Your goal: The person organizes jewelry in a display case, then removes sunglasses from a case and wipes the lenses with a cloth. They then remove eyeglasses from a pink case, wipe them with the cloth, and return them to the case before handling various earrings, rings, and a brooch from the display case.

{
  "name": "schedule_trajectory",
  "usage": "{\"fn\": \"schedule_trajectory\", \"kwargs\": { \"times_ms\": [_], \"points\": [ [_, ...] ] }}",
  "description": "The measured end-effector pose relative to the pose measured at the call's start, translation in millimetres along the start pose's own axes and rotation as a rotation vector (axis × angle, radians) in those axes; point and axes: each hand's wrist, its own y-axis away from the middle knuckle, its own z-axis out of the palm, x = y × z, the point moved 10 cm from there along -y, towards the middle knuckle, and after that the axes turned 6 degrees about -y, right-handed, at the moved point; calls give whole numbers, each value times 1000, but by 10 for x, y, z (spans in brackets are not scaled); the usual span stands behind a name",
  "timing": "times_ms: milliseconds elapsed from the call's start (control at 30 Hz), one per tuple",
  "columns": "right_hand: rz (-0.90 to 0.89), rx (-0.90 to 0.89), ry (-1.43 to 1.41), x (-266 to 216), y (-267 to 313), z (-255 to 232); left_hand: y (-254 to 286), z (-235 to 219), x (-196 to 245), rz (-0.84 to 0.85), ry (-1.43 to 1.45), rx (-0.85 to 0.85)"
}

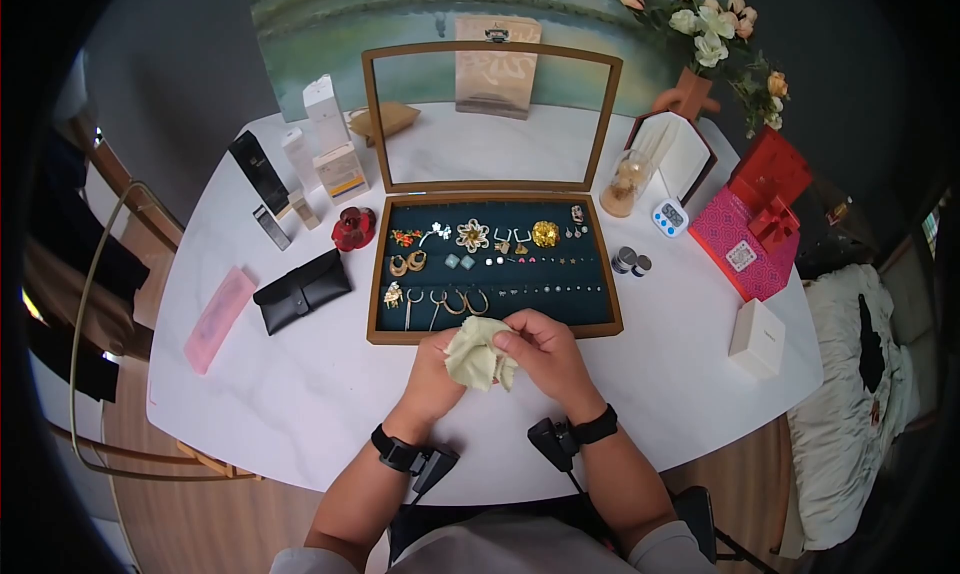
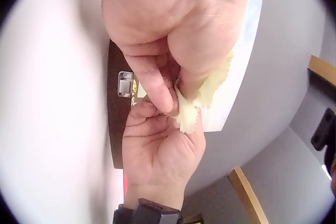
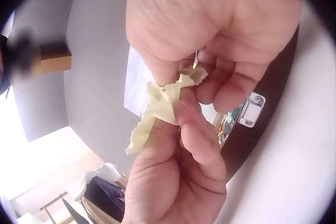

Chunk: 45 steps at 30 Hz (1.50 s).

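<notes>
A crumpled pale yellow-green cloth is held between both hands, just in front of the open jewelry case. My left hand grips it from the left, fingers mostly covered by the folds. From the other side my right hand pinches the cloth with thumb and curled fingers. In the right wrist view a small shiny thin piece shows at the right hand's fingers, beside the cloth; what it is I cannot tell. Rows of earrings and brooches lie on the case's dark green lining.
Left of the case are a black pouch, a pink case, a red flower-shaped object and several boxes. To its right stand small jars, a timer, an hourglass, a pink-red box and a white box.
</notes>
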Motion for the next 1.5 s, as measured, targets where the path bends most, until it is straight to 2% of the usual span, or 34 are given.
{"fn": "schedule_trajectory", "kwargs": {
  "times_ms": [67, 133, 367, 533, 767, 867, 933, 1033, 1167, 1267, 1333, 1500],
  "points": [
    [-7, -12, -17, 24, -2, -18, 1, -17, 49, 13, -43, 10],
    [-11, -19, 37, 38, 0, -39, -2, -8, -18, -82, 51, -3],
    [-1, -23, -47, 29, 1, 4, -3, 29, 37, -68, 194, -40],
    [31, 53, 148, 5, 3, -67, 3, 60, 22, -22, 87, -77],
    [-1, 27, 75, 18, -4, -21, -7, -13, 31, -35, 106, -21],
    [9, 16, -6, 15, 1, 16, -17, 4, -81, -111, 259, -35],
    [-14, 41, 36, -3, 0, -13, -30, 2, -34, -43, 175, -29],
    [26, 38, 98, 51, -3, -67, -4, 77, -18, -68, 74, -74],
    [35, 45, 98, 53, -3, -66, -15, 69, -41, -44, 75, -69],
    [58, 38, 66, 118, -7, -71, -11, 23, -67, -73, 168, -54],
    [15, 5, 45, 60, -11, -17, -22, 31, -144, -128, 359, -73],
    [36, -29, -13, 85, -5, 17, -43, -5, -118, -58, 240, -51]
  ]
}}
